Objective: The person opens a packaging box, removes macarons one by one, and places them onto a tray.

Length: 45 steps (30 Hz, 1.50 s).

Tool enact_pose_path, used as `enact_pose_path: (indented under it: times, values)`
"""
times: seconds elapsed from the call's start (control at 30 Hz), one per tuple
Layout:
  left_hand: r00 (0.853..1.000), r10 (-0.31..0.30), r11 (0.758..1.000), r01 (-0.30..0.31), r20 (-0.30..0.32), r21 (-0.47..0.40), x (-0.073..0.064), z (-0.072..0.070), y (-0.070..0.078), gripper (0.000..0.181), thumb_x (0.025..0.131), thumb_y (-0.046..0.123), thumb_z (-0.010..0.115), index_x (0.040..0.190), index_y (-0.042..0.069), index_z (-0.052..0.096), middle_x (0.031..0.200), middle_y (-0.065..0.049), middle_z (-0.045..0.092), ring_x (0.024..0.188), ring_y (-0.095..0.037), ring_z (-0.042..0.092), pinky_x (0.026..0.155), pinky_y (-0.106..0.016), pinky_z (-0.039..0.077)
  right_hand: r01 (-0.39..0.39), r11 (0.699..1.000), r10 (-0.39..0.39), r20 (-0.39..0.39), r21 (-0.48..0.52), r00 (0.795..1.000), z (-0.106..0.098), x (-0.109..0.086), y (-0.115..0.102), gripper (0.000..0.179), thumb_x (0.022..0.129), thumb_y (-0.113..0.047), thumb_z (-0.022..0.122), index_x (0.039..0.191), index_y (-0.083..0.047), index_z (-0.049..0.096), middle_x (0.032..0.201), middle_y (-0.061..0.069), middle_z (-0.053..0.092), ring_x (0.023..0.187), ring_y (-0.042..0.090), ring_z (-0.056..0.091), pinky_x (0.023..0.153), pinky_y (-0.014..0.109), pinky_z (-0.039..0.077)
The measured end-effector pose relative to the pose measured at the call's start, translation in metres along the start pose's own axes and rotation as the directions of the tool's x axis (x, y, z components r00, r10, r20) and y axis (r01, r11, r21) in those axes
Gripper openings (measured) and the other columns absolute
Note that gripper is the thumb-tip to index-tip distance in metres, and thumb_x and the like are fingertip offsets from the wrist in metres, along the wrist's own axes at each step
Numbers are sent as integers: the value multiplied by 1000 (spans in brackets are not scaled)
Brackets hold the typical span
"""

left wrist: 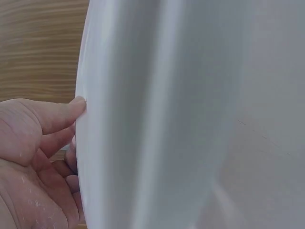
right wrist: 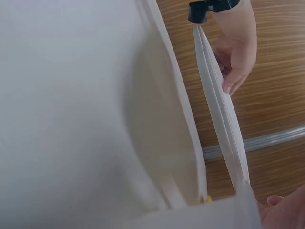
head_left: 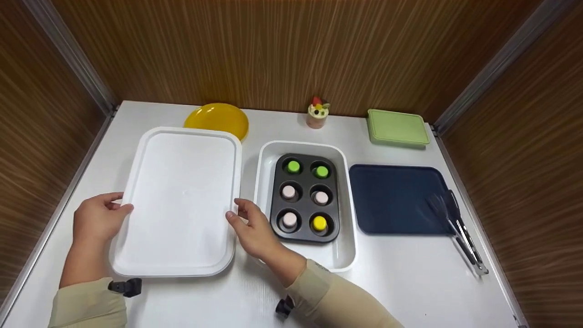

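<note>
I'm seeing, over the link, the left hand (head_left: 98, 218) pinching the left edge of the white lid (head_left: 184, 200) and the right hand (head_left: 255, 231) pinching its right edge. They're holding it at the left of the counter (head_left: 401, 269), its far edge partly covering the yellow plate (head_left: 218, 117). Just to its right, the white box (head_left: 314, 256) is holding a dark muffin pan (head_left: 305, 180) (6 wells (head_left: 297, 199), each carrying 1 small piece (head_left: 319, 223)). A navy tray (head_left: 391, 198) is lying farther right.

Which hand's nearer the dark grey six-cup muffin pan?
Right. Right hand is just left of the muffin pan; left hand is farther left, across the white rectangular lid.
</note>
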<state>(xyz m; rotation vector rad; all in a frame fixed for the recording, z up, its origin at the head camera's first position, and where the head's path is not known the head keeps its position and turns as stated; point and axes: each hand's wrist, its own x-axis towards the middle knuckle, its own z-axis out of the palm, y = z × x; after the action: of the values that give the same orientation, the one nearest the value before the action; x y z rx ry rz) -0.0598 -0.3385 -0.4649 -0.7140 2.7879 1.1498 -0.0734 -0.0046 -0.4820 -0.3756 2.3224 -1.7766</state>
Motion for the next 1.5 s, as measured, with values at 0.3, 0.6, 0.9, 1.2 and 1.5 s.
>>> enact_pose_path:
  times: [0.3, 0.6, 0.9, 1.2, 1.5]
  values:
    - [1000, -3, 998, 1, 28, 60, 8, 0, -14, 51, 102, 17, 63, 144, -11, 56, 127, -34, 59, 112, -46, 59, 75, -40, 48, -110, 994, 109, 86, 3, 990, 19, -1, -5, 53, 107, -30, 60, 147, 4, 52, 152, 26, 48, 143, 44, 48, 115, 51, 43]
    - [995, -22, 996, 13, 99, 90, 15, 5, -22, 52, 103, 17, 60, 147, -10, 53, 135, -37, 57, 122, -52, 58, 90, -53, 52, -150, 988, 148, 47, 42, 988, 32, 0, -7, 48, 107, -28, 59, 139, 7, 57, 144, 27, 54, 139, 45, 50, 117, 54, 39]
    - [991, -61, 996, 53, 120, 69, 21, 17, -34, 50, 104, 16, 58, 145, -13, 53, 139, -38, 56, 123, -53, 57, 92, -55, 53, -238, 971, 239, -37, 32, 970, 52, 8, -2, 40, 105, -31, 60, 128, 2, 65, 132, 20, 62, 133, 35, 54, 115, 49, 41]
    - [990, -77, 994, 67, 119, 82, 26, 27, -38, 49, 104, 17, 57, 143, -12, 55, 142, -36, 55, 129, -55, 52, 99, -59, 49, -242, 970, 243, -62, 25, 968, 63, 12, 7, 41, 105, -31, 59, 128, 3, 65, 134, 23, 57, 130, 37, 54, 113, 49, 41]
    - [989, -122, 992, 117, 86, 57, 31, 34, -37, 45, 103, 15, 61, 140, -10, 58, 139, -33, 59, 123, -50, 58, 88, -50, 52, -237, 971, 236, -40, -30, 971, 72, 14, 10, 47, 103, -30, 62, 135, 6, 59, 145, 27, 48, 144, 43, 43, 118, 48, 38]
